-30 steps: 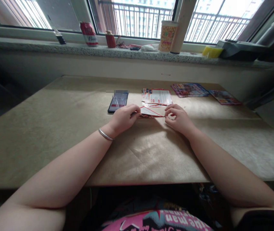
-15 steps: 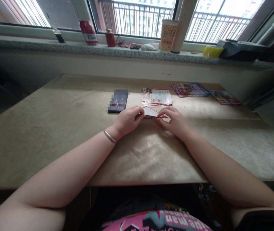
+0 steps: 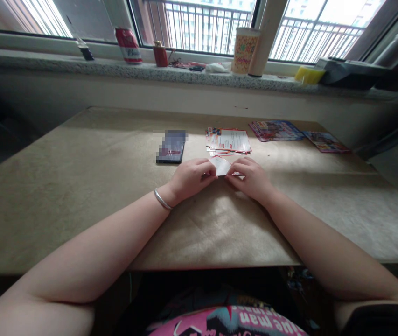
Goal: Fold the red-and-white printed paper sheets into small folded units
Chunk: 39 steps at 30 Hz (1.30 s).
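The left hand (image 3: 193, 175) and right hand (image 3: 251, 177) pinch a small folded paper (image 3: 220, 166) between thumb and fingers, one at each side, close to the table (image 3: 80, 200). Its pale face shows in the narrow gap between them; whether it touches the table is hard to tell. Just beyond lies a loose stack of printed sheets (image 3: 234, 140), with a phone (image 3: 173, 147) to its left. Two colourful piles, one larger (image 3: 277, 131) and one smaller (image 3: 326, 141), lie to the right. A bracelet (image 3: 163, 199) circles the left wrist.
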Available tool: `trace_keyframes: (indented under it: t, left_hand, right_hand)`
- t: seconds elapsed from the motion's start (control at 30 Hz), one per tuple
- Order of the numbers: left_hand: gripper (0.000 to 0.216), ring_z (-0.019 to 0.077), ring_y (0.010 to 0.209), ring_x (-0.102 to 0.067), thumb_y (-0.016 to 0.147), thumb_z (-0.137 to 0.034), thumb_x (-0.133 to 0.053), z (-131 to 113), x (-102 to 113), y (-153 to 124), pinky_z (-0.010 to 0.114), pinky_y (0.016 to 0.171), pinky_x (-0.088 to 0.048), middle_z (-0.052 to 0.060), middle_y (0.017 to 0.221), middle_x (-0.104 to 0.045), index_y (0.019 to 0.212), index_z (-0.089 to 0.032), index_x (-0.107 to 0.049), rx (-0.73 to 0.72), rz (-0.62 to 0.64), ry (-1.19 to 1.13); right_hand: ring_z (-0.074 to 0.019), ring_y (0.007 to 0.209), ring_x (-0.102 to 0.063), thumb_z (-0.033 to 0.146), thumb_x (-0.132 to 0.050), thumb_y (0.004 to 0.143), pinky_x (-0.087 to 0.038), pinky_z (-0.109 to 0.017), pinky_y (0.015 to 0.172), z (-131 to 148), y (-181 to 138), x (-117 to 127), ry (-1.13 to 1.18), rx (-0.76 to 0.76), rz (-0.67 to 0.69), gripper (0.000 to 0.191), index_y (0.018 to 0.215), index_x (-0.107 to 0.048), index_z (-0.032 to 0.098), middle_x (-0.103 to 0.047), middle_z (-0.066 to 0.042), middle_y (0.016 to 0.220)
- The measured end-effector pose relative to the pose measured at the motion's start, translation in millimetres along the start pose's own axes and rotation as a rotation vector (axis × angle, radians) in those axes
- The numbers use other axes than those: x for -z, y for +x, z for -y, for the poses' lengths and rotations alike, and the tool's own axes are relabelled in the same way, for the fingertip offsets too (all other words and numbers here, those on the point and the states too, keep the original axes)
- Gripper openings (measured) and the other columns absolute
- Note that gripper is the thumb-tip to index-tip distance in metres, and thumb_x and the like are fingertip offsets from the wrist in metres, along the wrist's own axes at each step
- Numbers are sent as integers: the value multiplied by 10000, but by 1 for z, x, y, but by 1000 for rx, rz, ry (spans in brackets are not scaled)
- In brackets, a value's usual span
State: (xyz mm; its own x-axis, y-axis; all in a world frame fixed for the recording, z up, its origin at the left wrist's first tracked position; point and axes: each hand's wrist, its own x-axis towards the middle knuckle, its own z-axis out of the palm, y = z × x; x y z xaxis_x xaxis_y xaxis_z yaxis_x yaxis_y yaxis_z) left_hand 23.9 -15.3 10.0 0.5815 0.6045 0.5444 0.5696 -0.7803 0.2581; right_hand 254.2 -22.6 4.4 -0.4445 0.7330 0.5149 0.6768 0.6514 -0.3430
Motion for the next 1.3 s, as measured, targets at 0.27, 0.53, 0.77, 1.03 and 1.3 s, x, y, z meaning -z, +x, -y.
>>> trace_keyframes:
  t: [0.27, 0.53, 0.77, 1.03, 1.3]
  left_hand:
    - [116, 125, 686, -555, 858, -228, -649, 5, 5, -1, 239, 656, -416, 9, 787, -643, 761, -177, -612, -27, -29, -40]
    - [127, 133, 740, -583, 861, -248, -644, 21, 14, -2, 252, 715, -451, 13, 797, -642, 762, -176, -607, 95, -7, -136]
    - [163, 164, 854, -604, 933, -301, -543, 19, 11, -2, 298, 807, -487, 41, 876, -655, 865, -172, -618, 51, -14, -147]
    - [222, 182, 990, -644, 970, -304, -528, 19, 0, -2, 333, 893, -495, 59, 1098, -710, 1071, -232, -712, -239, 201, -73]
    - [247, 193, 1069, -630, 993, -300, -499, 23, 1, -4, 406, 1023, -378, -8, 1138, -728, 1090, -312, -727, -190, 182, 217]
  right_hand:
    - [-204, 811, -582, 245, -641, 831, -476, -350, 757, -8, -2, 8, 23, 24, 26, 141, 693, -612, 235, -633, -38, 805]
    - [-208, 819, -581, 229, -650, 807, -469, -359, 779, -33, -5, 14, 9, 27, 69, 120, 695, -605, 231, -628, -38, 809]
    - [-201, 821, -585, 250, -675, 816, -471, -329, 734, -20, -4, 9, 21, -21, 170, 68, 754, -668, 223, -649, -42, 814]
    - [-232, 1002, -601, 247, -587, 884, -469, -435, 968, -16, -4, 6, 3, 17, 198, 157, 893, -744, 251, -713, -56, 984]
    - [-281, 1242, -523, 290, -639, 819, -399, -492, 1104, -40, -8, -3, -34, -158, 163, 331, 1139, -701, 231, -625, -105, 1268]
